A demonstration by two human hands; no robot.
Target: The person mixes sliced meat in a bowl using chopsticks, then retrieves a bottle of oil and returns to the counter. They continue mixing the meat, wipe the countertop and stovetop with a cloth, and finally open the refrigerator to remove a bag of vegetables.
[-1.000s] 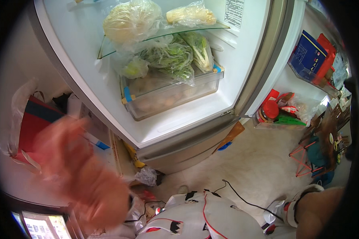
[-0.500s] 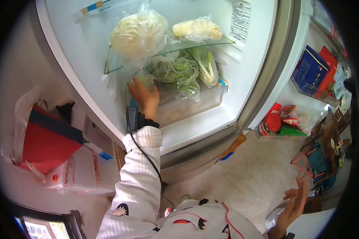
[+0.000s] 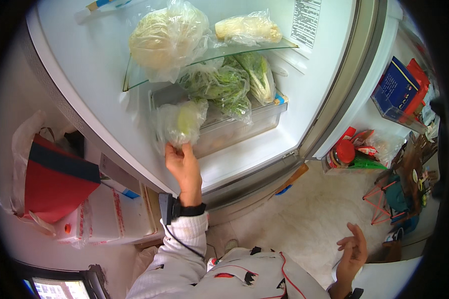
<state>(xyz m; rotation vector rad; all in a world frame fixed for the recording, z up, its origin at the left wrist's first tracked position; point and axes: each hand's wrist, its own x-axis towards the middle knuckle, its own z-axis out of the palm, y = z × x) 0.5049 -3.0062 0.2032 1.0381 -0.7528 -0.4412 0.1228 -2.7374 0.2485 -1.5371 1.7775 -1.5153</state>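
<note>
My left hand [image 3: 183,160] is inside the open fridge, its fingers pinching the lower end of a clear plastic bag [image 3: 178,122] with a pale green vegetable in it; its kind is not plain. The bag is at the front left of a clear drawer [image 3: 234,130]. On top of that drawer lie bagged leafy greens [image 3: 219,87] and a bagged long green-and-white vegetable [image 3: 257,82]. Above them, the glass shelf [image 3: 204,61] carries a large bagged cabbage [image 3: 159,42] and a bagged pale bundle [image 3: 247,29]. My right hand [image 3: 352,251] hangs away from the fridge, fingers apart and holding nothing.
The fridge door [image 3: 351,107] stands open at right, its racks holding a red-lidded jar [image 3: 341,152] and a blue packet [image 3: 398,84]. At left are a red bag [image 3: 55,174] and a white box [image 3: 112,212]. A folding chair [image 3: 391,197] stands far right.
My left hand has drawn back toward me with the bag, bringing it to the drawer's front. The right hand has shifted slightly to the left. The view has moved a little.
</note>
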